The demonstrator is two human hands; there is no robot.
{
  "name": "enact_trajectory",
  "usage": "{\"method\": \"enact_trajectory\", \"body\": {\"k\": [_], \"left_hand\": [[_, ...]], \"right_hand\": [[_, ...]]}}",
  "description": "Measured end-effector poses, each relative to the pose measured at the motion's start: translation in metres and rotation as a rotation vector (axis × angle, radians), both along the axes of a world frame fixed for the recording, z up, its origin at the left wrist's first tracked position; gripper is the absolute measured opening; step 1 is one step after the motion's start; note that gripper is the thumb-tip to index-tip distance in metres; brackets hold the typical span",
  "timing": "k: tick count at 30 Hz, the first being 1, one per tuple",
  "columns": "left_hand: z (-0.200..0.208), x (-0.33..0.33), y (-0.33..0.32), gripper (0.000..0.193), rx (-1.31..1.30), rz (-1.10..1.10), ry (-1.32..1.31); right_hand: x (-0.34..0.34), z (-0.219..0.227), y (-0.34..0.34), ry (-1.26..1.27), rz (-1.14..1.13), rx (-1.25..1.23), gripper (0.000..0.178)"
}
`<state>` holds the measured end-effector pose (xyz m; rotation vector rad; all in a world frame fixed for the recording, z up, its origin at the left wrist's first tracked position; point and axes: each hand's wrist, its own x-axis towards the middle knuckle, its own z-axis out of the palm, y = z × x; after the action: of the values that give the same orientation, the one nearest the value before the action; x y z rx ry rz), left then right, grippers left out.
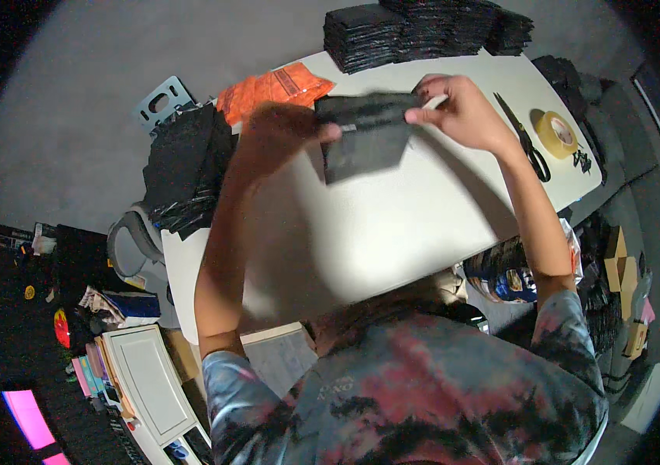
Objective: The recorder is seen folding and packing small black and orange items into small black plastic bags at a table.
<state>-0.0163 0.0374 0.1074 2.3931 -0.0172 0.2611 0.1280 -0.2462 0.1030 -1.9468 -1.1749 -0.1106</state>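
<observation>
Over the far half of the white table, a flat black plastic packet is stretched between my two hands. My left hand grips its left edge, thumb on the front; the other fingers are in shadow. At the right edge my right hand pinches the packet between thumb and fingers. A small white piece sticks out by the right fingers; I cannot make out what it is. Below the packet's dark upper band, a greyer part hangs down or is its shadow. An orange plastic package lies beyond my left hand.
Stacks of flat black packets stand at the far edge. A black pile lies at the left edge. Black scissors, a yellow tape roll and small black pieces lie right. A chair stands left.
</observation>
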Motion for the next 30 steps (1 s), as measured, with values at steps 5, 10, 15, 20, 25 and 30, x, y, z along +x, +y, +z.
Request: {"method": "enact_trajectory", "body": {"k": [5,10,15,20,25,30], "left_hand": [[0.037,-0.021,-0.003,0.038,-0.003,0.157,0.075],[0.031,-0.038,-0.008,0.034,-0.110,0.100,0.084],[-0.065,0.000,0.025,0.036,0.312,-0.079,0.095],[-0.127,0.019,0.035,0.035,0.065,-0.068,0.205],[-0.129,0.031,0.034,0.036,-0.081,-0.211,0.111],[-0.124,0.023,0.027,0.059,-0.173,-0.314,0.031]], "right_hand": [[-0.015,0.024,0.008,0.142,0.021,-0.089,0.035],[-0.025,0.029,-0.010,0.518,0.206,-0.100,0.034],[-0.002,-0.048,0.009,0.322,0.125,-0.362,0.030],[0.008,-0.106,0.020,0.258,0.080,-0.336,0.029],[0.019,-0.118,0.014,0.339,0.097,-0.227,0.031],[-0.004,-0.085,0.027,0.343,0.091,-0.401,0.029]]}}
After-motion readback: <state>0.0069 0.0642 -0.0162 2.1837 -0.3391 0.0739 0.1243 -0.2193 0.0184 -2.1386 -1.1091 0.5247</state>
